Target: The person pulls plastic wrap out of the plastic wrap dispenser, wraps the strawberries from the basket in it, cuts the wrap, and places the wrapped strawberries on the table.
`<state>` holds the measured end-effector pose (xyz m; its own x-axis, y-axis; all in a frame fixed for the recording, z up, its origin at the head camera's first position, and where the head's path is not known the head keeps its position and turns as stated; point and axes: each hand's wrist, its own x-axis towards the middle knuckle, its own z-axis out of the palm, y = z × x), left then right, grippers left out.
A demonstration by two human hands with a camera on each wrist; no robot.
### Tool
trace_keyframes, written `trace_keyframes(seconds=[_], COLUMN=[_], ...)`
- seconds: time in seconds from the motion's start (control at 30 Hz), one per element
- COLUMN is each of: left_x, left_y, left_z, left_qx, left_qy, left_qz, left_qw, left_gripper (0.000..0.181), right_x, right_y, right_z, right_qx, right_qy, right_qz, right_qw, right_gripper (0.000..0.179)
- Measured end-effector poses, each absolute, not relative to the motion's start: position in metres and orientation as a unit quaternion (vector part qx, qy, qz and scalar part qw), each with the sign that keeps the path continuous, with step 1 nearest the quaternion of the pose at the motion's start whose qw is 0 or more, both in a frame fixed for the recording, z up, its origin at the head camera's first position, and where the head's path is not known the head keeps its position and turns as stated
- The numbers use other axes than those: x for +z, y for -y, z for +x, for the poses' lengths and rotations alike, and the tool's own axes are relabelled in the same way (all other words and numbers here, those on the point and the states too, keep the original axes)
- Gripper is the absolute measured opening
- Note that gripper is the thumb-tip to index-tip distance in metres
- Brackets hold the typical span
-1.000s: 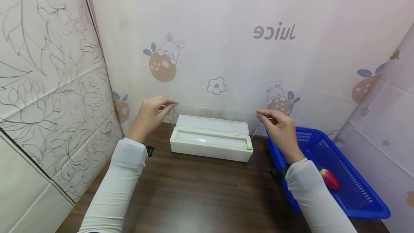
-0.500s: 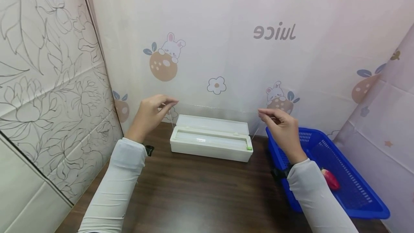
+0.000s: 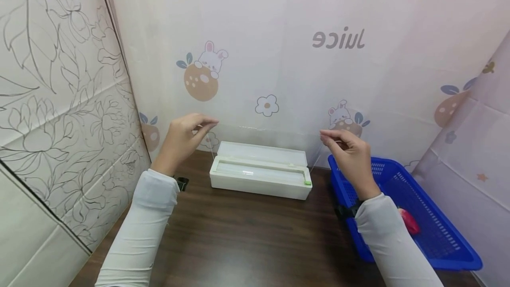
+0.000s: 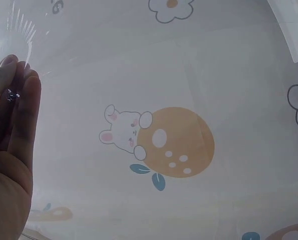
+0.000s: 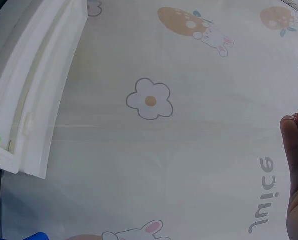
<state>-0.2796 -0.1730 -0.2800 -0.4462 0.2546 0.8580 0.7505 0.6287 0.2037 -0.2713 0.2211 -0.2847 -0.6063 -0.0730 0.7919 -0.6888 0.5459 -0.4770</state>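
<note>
A sheet of clear plastic wrap (image 3: 263, 133) stretches up from a long white dispenser box (image 3: 259, 188) and spans the gap between my hands. My left hand (image 3: 186, 138) pinches the sheet's upper left corner between thumb and fingers; in the left wrist view, creases in the plastic wrap (image 4: 21, 30) fan out from the fingertips. At the opposite corner my right hand (image 3: 348, 156) pinches it the same way, a little lower in the head view. The box's lid (image 3: 260, 153) stands raised at the back. A green slider (image 3: 307, 183) sits at its right end.
On the right, a blue plastic basket (image 3: 440, 229) stands under my right forearm, with a red object (image 3: 409, 221), partly hidden by the sleeve, inside it. A patterned curtain (image 3: 279, 34) hangs close behind the box. The dark wooden table (image 3: 239, 242) extends in front.
Both hands have risen slightly and spread a little apart, the left going left and the right going right. The plastic wrap's top edge has risen with them; the box has stayed put.
</note>
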Motion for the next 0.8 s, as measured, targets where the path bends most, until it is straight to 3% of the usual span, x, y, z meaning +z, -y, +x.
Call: trace_keyframes(seconds=[0.23,0.8], left_x=[-0.277,-0.271], left_y=[0.170,0.171], left_z=[-0.275,-0.268], left_qx=[-0.295,-0.280], left_qy=[0.794,0.798], left_qz=[-0.319,-0.314], left_qw=[0.425,0.432], left_gripper=[0.013,0.013], right_x=[-0.268,-0.263], right_y=[-0.211,-0.211], right_z=[-0.252,-0.246], right_qx=[0.414,0.420], right_qy=[0.793,0.790], right_qz=[0.240,0.245], right_qw=[0.376,0.373], right_gripper=[0.015,0.016])
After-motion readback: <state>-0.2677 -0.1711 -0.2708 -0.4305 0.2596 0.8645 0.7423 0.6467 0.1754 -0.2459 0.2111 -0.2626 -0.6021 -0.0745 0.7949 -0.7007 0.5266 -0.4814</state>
